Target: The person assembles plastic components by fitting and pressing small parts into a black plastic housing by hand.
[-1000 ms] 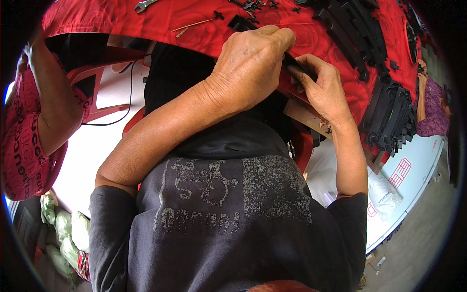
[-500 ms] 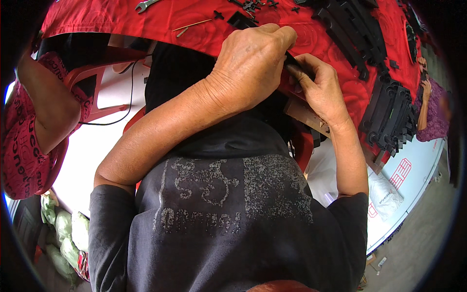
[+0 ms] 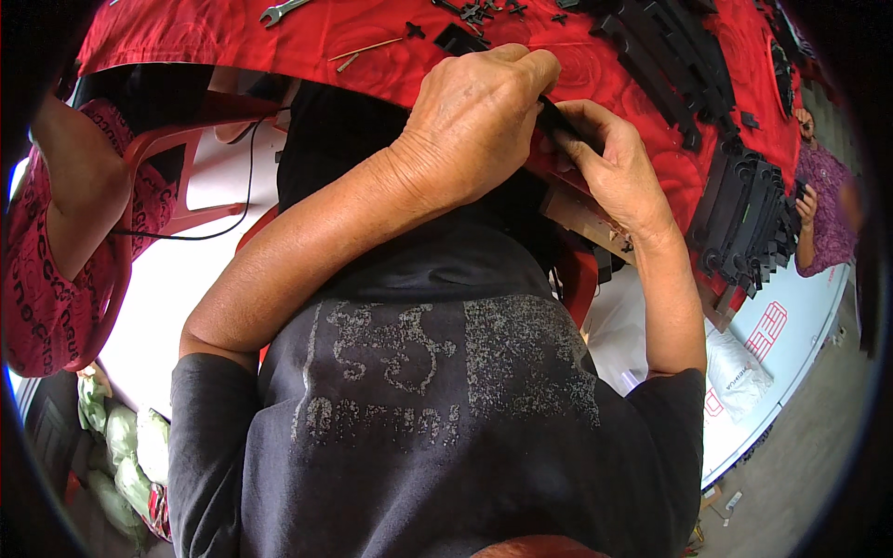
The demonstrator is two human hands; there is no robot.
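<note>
Over the near edge of the red cloth, my two hands meet around a dark, narrow black plastic part (image 3: pixel 558 123). My left hand (image 3: pixel 479 121) is closed at its left end, with the back of the hand hiding the fingertips. From the other side my right hand (image 3: pixel 619 167) pinches the part between thumb and fingers. Most of the part is covered, so its full shape cannot be made out. Just beyond my left hand lies a flat black piece (image 3: pixel 458 39), partly hidden by that hand.
Long black plastic parts (image 3: pixel 665 74) and a stack of similar ones (image 3: pixel 744 219) lie on the red rose-patterned cloth (image 3: pixel 353 23) at right. Small black crosses (image 3: pixel 476 11), thin wooden sticks (image 3: pixel 365 48) and a wrench (image 3: pixel 282 11) are farther away. People sit left and stand far right.
Both hands keep their hold and have barely shifted. At left the neighbouring person's arm and leg moved slightly; at far right the other person's hands moved apart.
</note>
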